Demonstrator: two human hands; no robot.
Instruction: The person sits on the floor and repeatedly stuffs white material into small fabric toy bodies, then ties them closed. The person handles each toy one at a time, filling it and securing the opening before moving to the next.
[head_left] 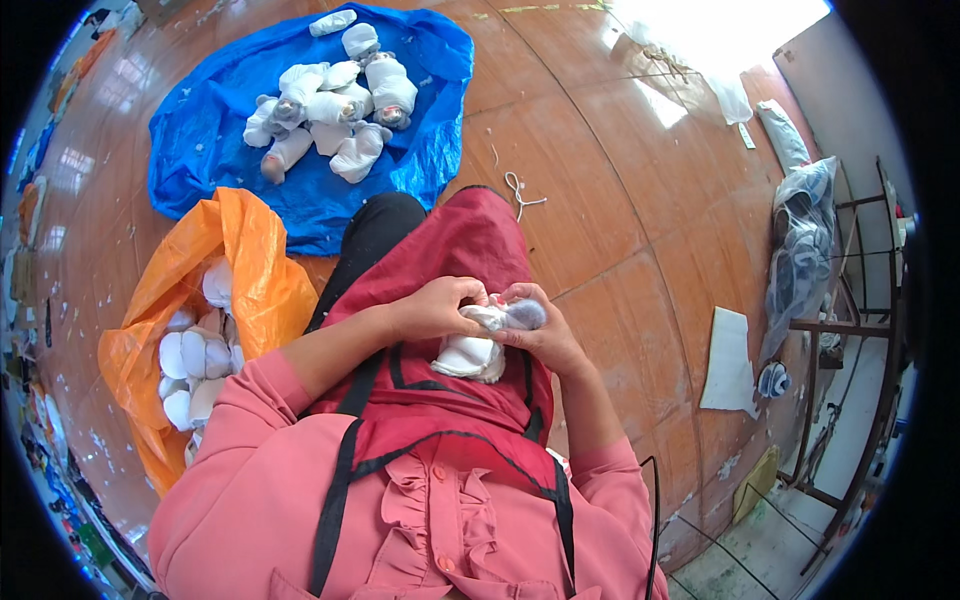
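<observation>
Over my lap, both hands meet on a small soft white cloth piece with a grey fluffy end, perhaps part of a stuffed toy. My left hand pinches its white upper part, the thumb and fingertips drawn together. Curled around the grey end from the other side is my right hand. A spot of pink shows between the fingertips, too small to make out. The white lower part hangs below my hands against the dark red apron.
An orange bag at my left holds several white and beige soft pieces. Ahead, a blue sheet bears several white bundles with grey parts. White string lies on the floor. At right stand a metal rack and a clear plastic bag.
</observation>
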